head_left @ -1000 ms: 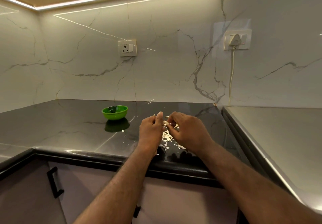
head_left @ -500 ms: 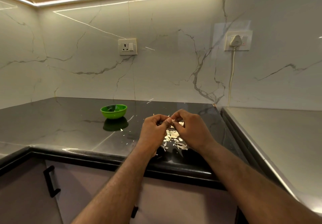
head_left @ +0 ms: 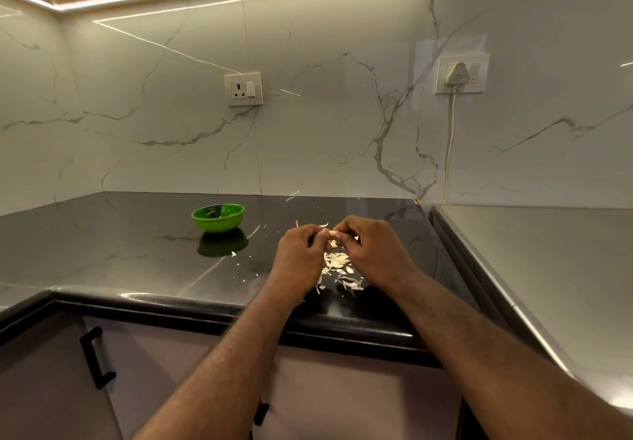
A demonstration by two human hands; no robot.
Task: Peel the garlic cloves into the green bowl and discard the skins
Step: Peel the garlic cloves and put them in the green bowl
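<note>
Pinching one garlic clove point(head_left: 333, 233) between curled fingertips of left hand point(head_left: 301, 258) and right hand point(head_left: 373, 251), just above skins point(head_left: 337, 261) heaped on the black countertop point(head_left: 137, 251), well apart from the green bowl point(head_left: 219, 209): risks squeezing it loose into the heap, or flicking skins over the near edge.

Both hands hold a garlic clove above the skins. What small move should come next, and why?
Probably the right hand should pull the skin off the garlic clove, which the left hand pinches above the skins; a pale flake seems to stick up there. The green bowl waits to the left.
</note>
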